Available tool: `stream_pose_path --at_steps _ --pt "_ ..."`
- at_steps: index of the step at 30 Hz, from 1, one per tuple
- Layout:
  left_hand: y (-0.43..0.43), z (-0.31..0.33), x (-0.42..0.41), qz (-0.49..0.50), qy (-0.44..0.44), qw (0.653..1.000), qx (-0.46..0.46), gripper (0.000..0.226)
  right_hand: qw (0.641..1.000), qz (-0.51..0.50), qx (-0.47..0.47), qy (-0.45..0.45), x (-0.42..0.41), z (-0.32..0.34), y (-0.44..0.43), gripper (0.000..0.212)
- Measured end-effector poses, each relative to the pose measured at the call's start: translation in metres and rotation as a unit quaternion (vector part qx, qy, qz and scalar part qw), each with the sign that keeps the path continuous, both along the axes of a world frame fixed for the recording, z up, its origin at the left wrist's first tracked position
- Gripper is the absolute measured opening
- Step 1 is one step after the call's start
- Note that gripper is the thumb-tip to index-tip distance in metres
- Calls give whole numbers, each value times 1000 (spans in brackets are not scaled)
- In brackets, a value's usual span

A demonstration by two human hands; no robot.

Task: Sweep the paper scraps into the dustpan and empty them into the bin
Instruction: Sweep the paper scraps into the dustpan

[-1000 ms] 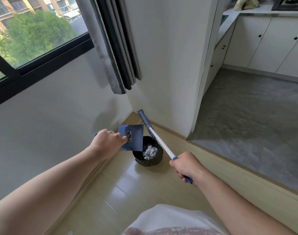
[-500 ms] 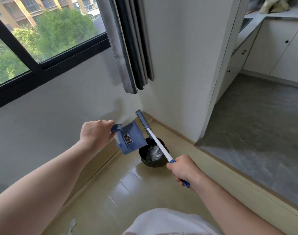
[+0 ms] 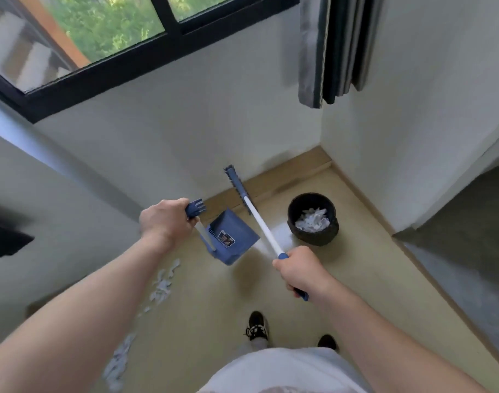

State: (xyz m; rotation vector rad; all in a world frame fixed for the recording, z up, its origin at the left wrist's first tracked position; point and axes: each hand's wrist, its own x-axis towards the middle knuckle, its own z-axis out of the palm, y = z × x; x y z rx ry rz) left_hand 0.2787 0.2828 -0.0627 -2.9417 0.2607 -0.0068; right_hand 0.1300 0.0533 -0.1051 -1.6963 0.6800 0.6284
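Note:
My left hand [image 3: 166,222] grips the handle of a blue dustpan [image 3: 231,236], which hangs in the air to the left of the bin with its open side facing down-left. My right hand [image 3: 299,272] holds the blue grip of a white-handled broom [image 3: 259,219]; its blue head points up toward the skirting board. The round black bin [image 3: 313,218] stands on the floor near the corner and holds crumpled white paper [image 3: 312,219]. White paper scraps [image 3: 163,285] lie in a trail along the left wall, partly behind my left forearm.
Walls close in on the left, ahead and to the right of the bin. A window and a grey curtain [image 3: 336,46] are above. My shoes [image 3: 258,326] stand on the beige floor. A lower grey floor [image 3: 469,251] begins at the right.
The dustpan has swung away from over the bin to the left. The view has turned left and down, so the scraps along the wall and my shoes now show.

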Motion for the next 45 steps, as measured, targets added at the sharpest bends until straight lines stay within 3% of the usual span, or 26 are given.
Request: stream_pose_path --at_steps 7,16,22,25,30,33,37,41,45 --pt "104 -38 -83 135 66 989 -15 28 989 133 -26 57 -7 -19 62 15" --pt "252 -94 -223 308 125 939 -90 29 959 245 -92 108 -37 -55 202 18" --pt "355 -101 -296 352 139 918 -122 32 958 247 -63 134 -66 -70 322 22" --pt "397 -99 -316 353 150 915 -123 33 952 259 -80 143 -77 -76 380 14" --pt "459 -91 -328 371 147 909 -124 30 961 221 -70 154 -68 -76 455 18" --pt "495 -87 -322 387 150 903 -114 34 958 253 -43 124 -49 -65 494 8" --pt "539 -85 -302 411 158 893 -98 44 959 257 -48 106 -13 -68 546 9" --pt "579 -83 -272 429 169 884 -82 44 972 145 -57 176 40 -92 592 11" --pt "631 -88 -231 447 174 874 -75 43 964 130 -74 219 106 -116 636 8"
